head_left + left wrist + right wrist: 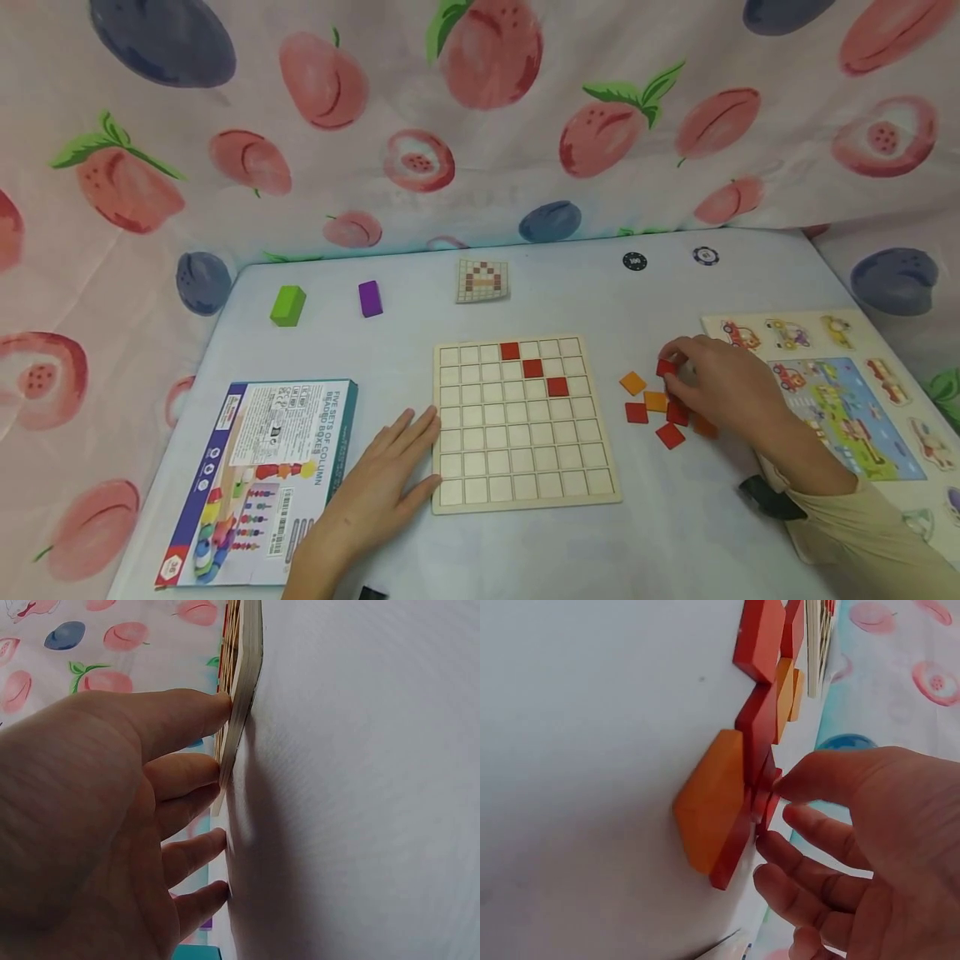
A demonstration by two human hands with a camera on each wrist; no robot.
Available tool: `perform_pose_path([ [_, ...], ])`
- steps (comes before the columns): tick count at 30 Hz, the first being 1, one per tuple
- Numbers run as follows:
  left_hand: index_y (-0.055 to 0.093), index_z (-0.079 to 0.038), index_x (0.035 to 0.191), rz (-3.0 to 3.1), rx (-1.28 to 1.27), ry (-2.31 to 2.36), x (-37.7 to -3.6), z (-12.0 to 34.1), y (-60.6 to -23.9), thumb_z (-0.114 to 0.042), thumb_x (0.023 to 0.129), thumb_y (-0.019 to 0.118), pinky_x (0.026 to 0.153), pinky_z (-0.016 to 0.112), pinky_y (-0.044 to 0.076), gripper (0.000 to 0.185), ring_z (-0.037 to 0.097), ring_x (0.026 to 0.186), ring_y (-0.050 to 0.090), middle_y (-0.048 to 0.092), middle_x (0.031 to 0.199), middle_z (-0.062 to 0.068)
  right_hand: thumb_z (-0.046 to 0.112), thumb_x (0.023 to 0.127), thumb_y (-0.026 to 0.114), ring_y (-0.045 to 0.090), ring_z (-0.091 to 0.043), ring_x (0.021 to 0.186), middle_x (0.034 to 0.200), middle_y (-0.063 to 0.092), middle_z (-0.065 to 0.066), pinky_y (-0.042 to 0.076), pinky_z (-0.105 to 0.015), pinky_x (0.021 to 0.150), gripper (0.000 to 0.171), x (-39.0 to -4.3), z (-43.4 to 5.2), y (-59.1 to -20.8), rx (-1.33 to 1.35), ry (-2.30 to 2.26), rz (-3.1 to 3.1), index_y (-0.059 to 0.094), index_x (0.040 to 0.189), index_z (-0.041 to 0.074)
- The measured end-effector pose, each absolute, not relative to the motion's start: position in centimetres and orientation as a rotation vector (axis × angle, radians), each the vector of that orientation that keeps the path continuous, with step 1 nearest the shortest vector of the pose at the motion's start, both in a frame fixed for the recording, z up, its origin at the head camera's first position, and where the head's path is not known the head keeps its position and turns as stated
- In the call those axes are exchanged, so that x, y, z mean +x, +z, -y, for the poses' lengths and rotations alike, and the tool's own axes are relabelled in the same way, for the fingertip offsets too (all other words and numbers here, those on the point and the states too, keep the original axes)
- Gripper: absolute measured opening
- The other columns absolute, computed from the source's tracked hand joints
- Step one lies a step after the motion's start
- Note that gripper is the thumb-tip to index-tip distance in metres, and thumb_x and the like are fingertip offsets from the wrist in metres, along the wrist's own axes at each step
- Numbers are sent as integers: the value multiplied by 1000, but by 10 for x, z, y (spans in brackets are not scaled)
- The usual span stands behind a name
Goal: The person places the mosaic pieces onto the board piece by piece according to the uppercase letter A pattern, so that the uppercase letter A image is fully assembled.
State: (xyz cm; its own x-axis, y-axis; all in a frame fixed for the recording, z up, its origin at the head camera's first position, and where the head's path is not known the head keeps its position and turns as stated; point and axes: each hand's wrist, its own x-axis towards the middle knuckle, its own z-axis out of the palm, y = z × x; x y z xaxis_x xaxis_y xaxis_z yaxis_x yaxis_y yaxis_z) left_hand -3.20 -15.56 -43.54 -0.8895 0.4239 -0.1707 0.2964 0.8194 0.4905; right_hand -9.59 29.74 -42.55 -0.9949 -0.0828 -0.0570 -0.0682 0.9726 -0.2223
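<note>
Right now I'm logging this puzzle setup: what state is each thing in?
grid board: flat, three red tiles placed diagonally
left hand: open, fingertips against the board's edge
right hand: pinching a red tile
loose tiles: scattered, red and orange
box: closed, lying flat

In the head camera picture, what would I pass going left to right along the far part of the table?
Green block → purple block → small pattern card → black chip → dark chip with white marks.
</note>
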Motion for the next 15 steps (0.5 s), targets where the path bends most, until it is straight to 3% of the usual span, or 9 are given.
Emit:
perform_pose_path([
  [5,43,-17,164,-2733,554,669,-32,155,-436,-33,102,72,136,56,27,70,28,168,23,32,176,-6,26,86,87,67,-29,93,109,75,-16,63,-47,73,35,-95,-299,-427,-125,-350,-3057,77,115,9],
  [15,43,-17,164,-2740,573,674,-31,157,-437,-33,103,71,135,57,27,69,29,168,23,32,176,-6,30,84,89,67,-27,87,103,76,-15,63,-42,68,42,-98,-298,-424,-132,-308,-3041,77,116,5],
])
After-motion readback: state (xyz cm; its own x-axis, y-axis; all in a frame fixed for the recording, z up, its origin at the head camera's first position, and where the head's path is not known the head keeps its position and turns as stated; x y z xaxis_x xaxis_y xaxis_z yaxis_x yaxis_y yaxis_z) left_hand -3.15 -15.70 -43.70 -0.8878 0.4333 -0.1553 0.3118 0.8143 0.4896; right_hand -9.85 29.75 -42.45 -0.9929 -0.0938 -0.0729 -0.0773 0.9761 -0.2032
